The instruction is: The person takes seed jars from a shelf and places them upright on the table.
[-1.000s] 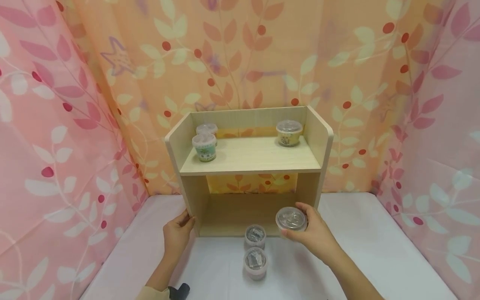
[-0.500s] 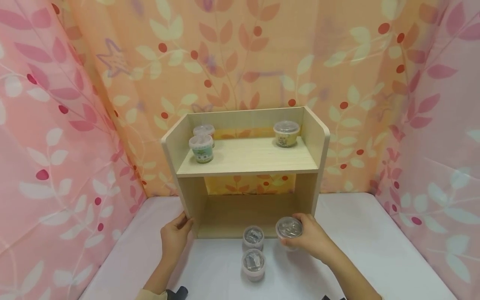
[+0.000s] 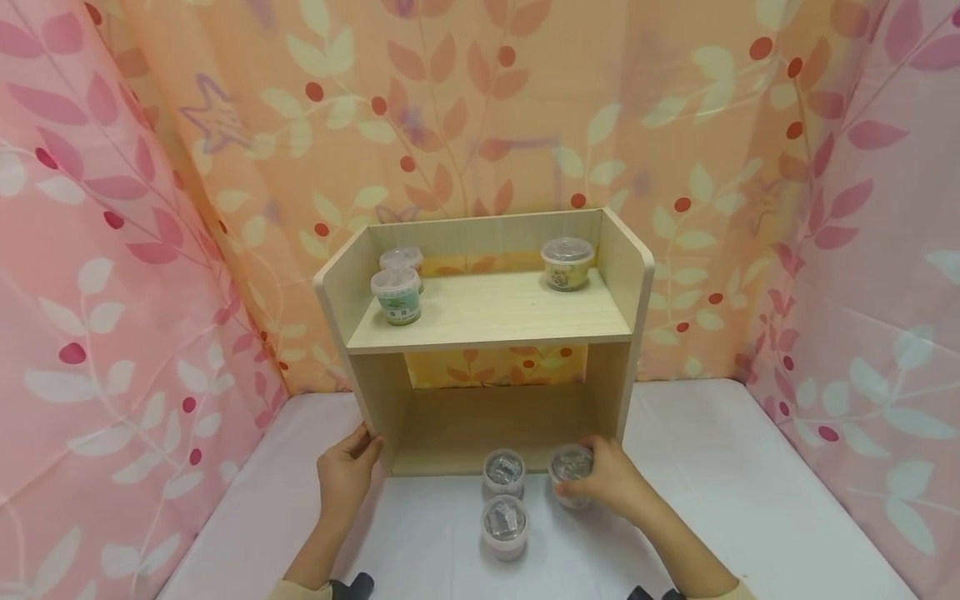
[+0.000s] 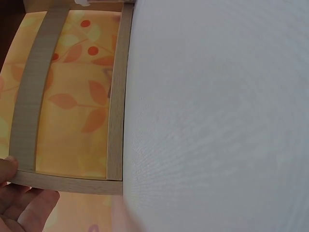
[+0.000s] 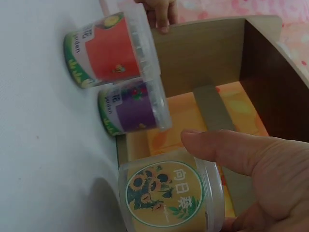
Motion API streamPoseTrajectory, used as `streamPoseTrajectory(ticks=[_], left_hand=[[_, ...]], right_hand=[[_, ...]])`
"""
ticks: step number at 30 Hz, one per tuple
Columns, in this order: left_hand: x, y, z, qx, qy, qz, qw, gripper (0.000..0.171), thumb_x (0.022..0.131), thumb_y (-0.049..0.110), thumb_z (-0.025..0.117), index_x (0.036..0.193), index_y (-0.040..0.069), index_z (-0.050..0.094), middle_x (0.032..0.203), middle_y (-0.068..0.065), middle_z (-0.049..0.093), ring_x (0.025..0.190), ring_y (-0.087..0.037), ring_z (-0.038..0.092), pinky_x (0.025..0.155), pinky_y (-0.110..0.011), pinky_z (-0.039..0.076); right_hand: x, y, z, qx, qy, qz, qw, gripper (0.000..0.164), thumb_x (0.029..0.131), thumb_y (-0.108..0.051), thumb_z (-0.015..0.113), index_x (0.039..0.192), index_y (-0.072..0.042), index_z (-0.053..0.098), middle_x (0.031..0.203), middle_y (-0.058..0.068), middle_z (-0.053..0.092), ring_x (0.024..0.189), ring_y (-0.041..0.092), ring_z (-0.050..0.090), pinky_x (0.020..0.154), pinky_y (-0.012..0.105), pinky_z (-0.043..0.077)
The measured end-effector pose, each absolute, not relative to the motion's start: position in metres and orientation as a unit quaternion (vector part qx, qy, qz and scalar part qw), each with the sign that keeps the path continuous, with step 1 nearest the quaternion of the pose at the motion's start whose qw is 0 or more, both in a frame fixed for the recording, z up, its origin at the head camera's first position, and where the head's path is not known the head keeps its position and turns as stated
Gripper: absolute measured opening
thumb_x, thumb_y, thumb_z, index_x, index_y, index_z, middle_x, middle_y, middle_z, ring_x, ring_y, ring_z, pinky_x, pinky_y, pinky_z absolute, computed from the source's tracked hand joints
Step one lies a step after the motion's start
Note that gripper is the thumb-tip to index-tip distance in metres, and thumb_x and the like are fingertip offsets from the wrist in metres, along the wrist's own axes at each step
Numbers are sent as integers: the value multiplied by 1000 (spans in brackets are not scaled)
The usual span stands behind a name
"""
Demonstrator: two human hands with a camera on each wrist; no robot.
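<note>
My right hand (image 3: 613,479) grips a clear-lidded plastic tub (image 3: 570,461) in front of the shelf's lower right. The right wrist view shows a sunflower label on this tub (image 5: 164,193), thumb and fingers on its lid side; whether its base touches the table I cannot tell. Left of it, two similar tubs stand one before the other: the red-labelled tub (image 5: 113,50) nearer and the purple-labelled tub (image 5: 135,107) close to the shelf. My left hand (image 3: 347,471) pinches the front edge of the left side panel of the small wooden shelf (image 3: 487,321).
On the upper board stand a green-labelled tub (image 3: 396,296) with another tub (image 3: 402,257) behind it at the left, and a yellow-labelled tub (image 3: 567,264) at the right. White cloth (image 3: 697,467) covers the table; patterned curtains (image 3: 480,108) enclose it.
My right hand has lowered the sunflower tub and brought it slightly nearer me, beside the two tubs. The left hand stays on the shelf panel. The head view has shifted slightly.
</note>
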State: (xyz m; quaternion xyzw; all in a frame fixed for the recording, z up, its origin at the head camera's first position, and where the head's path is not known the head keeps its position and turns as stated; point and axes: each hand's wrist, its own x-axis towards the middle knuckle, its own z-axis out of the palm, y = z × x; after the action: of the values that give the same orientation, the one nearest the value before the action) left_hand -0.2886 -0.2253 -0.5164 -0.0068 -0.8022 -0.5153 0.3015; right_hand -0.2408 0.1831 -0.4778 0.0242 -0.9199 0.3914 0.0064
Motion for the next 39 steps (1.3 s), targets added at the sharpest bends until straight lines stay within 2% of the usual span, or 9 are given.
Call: streamPoseTrajectory(ticks=[4,11,17,26,33,39], left_hand=[[-288,-225,-516,-7,-798,-522,302,36,85,1,82,120,-1,73,104,-21,76,92,-23,75,71,-11,57],[-287,-226,-516,-15,-802,-519,296,38,86,-2,80,123,-5,70,108,-22,75,96,-29,74,71,-12,57],[-286,-226,-517,-13,-804,-517,293,38,86,0,80,122,-4,71,107,-21,75,96,-31,74,70,-11,56],[-287,-225,-520,-1,-809,-505,299,33,87,1,80,119,-2,74,103,-19,77,91,-27,75,68,-9,56],[-288,-224,-516,2,-811,-495,312,30,86,5,82,115,0,77,98,-16,79,86,-16,74,67,-8,55],[-289,-224,-518,2,-811,-495,311,29,86,9,84,113,0,78,97,-14,79,86,-20,75,67,-8,55]], right_hand=[[-241,182,-482,12,-924,381,5,96,63,-35,98,134,11,53,123,26,57,111,39,61,96,61,53],[-242,178,-489,-9,-929,370,10,98,63,-35,98,133,15,51,125,33,54,112,46,61,99,64,51],[-241,175,-493,-19,-928,372,11,101,63,-34,98,135,15,48,129,37,50,116,51,58,101,65,50],[-238,171,-495,-16,-932,362,17,100,64,-33,98,134,17,47,128,38,48,118,54,57,102,64,49],[-240,170,-494,-7,-939,343,13,99,67,-33,96,136,17,46,128,36,51,119,53,57,103,63,49],[-240,171,-494,-5,-941,339,10,100,68,-35,96,137,17,45,129,36,50,121,53,56,103,63,48]])
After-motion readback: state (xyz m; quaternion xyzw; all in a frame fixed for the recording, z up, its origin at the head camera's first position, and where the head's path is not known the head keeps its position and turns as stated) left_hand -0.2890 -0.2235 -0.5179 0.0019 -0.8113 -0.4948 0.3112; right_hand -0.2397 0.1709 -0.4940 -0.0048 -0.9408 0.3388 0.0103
